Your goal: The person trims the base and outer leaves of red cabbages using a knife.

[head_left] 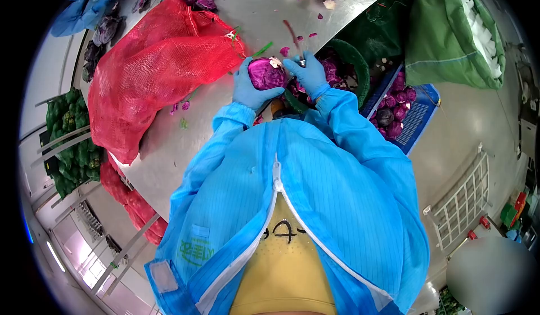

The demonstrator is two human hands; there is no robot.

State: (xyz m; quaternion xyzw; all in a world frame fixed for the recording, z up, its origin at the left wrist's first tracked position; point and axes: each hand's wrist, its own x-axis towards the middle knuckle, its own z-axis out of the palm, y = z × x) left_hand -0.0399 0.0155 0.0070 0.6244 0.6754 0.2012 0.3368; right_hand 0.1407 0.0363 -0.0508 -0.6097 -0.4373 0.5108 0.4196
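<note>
Plainly, left hand [247, 88] cupped around purple cabbage [266, 75], right hand [311, 76] closed on a half-hidden tool [302, 63]

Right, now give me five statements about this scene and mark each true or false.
1. The left hand holds a purple cabbage. True.
2. The right hand is bare. False: the right hand wears a blue glove.
3. A red mesh bag lies on the metal table. True.
4. The blue crate is empty. False: the blue crate holds round purple vegetables.
5. A green bag is on the person's right. True.
</note>
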